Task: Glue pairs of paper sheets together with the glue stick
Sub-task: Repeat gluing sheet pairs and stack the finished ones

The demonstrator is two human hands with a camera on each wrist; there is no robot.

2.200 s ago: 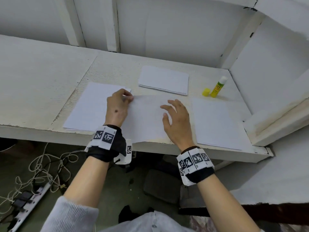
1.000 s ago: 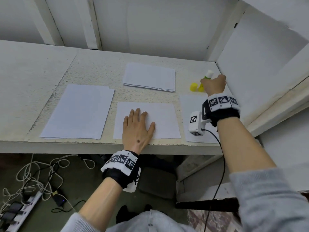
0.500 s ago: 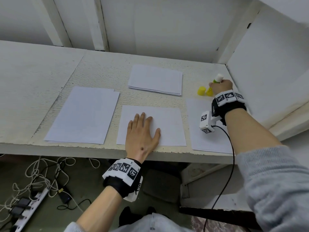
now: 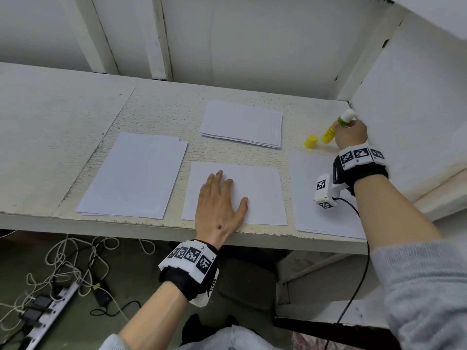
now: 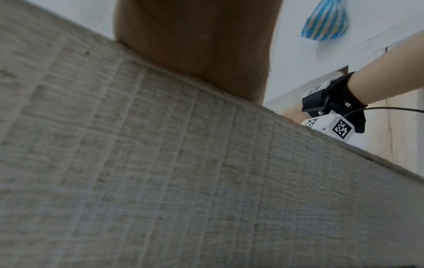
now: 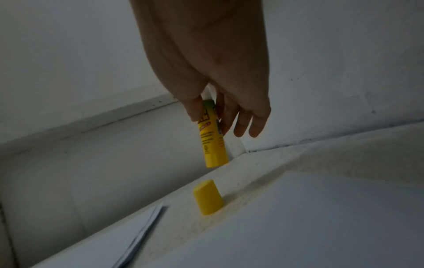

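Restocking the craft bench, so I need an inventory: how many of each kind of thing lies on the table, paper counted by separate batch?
Paper batches: 4 (left, back stack, centre sheet, right)
Glue sticks: 1, uncapped, held in the right hand
Yellow caps: 1
Total: 6

right hand (image 6: 220, 101) pinching glue stick (image 6: 212, 137) — cap (image 6: 207, 197) below
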